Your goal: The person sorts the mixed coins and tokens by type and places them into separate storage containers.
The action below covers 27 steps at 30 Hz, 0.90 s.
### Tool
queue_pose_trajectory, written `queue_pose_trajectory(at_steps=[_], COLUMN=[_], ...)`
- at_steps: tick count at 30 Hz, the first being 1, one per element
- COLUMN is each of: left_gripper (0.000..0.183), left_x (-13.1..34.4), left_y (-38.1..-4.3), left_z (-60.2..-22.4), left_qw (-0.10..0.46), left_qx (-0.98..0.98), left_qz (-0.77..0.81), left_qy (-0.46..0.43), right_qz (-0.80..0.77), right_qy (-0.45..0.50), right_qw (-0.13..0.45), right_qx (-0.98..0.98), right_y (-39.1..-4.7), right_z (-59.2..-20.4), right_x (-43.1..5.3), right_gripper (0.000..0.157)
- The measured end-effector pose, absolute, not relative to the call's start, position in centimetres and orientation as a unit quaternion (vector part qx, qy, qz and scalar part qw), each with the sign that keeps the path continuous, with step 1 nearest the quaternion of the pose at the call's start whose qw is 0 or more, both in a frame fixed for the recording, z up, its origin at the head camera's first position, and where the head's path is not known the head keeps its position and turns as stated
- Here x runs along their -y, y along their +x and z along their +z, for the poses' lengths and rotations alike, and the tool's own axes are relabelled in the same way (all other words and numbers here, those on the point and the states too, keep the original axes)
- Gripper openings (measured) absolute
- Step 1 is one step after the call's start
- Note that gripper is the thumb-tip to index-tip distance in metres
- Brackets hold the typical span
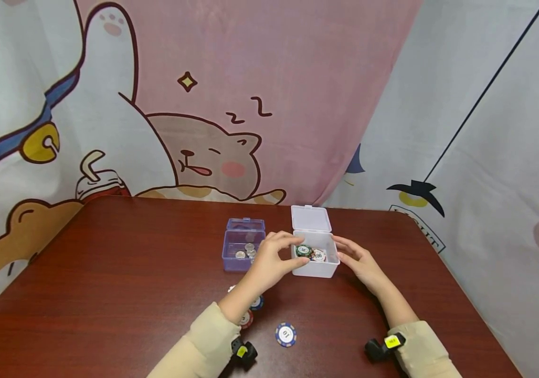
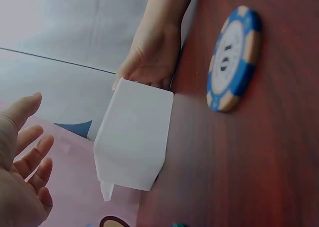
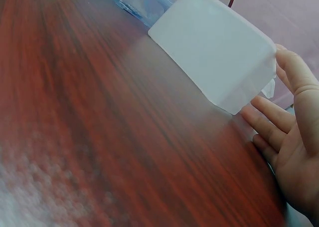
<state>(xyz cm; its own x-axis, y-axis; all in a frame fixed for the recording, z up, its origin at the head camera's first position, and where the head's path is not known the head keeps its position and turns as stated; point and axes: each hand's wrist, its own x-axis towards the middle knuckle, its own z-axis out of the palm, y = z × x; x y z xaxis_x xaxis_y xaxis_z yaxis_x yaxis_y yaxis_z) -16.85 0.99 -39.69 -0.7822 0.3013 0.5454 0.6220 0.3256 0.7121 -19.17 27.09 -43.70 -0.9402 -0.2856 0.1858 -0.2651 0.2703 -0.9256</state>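
White box (image 1: 314,270) on the brown table (image 1: 132,273), with its lid (image 1: 310,218) flipped up at the back. Inside the white box, a green chip (image 1: 304,251) and a white chip (image 1: 319,255), close together near the bottom.

Left hand (image 1: 273,257) at the left side of the white box, thumb and fingers wide apart with nothing pinched between them. In the head view, finger and thumb tips over the white box, around the green chip; can't tell if touching it. Right hand (image 1: 361,262) against the right side of the white box, fingers loose and a bit apart, tips touching the wall but not squeezing anything.

Just to the left of the white box, a purple box (image 1: 236,264), lid up too, with small shiny round bits (image 1: 240,255) inside. In front of the white box, a bit to the left, a blue chip (image 1: 286,334) with a 10 on it, lying flat. Farther left, partly under the left arm, a red chip (image 1: 246,318) and another blue chip (image 1: 257,303). Behind the white box, a big cloth (image 1: 297,79) with a sleepy bear.
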Motion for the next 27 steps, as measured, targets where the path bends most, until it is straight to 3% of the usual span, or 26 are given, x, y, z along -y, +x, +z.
queue_pose_trajectory(at_steps=[27], left_gripper=[0.043], left_x=[1.1], left_y=[-13.1], left_z=[-42.7], left_qw=[0.062], left_qx=[0.791], left_qz=[-0.473], left_qy=[-0.383], right_qz=[-0.575], right_qy=[-0.175], right_qw=[0.008], right_qx=[-0.799], right_y=[-19.2], right_z=[-43.9], right_x=[-27.3], right_gripper=[0.044])
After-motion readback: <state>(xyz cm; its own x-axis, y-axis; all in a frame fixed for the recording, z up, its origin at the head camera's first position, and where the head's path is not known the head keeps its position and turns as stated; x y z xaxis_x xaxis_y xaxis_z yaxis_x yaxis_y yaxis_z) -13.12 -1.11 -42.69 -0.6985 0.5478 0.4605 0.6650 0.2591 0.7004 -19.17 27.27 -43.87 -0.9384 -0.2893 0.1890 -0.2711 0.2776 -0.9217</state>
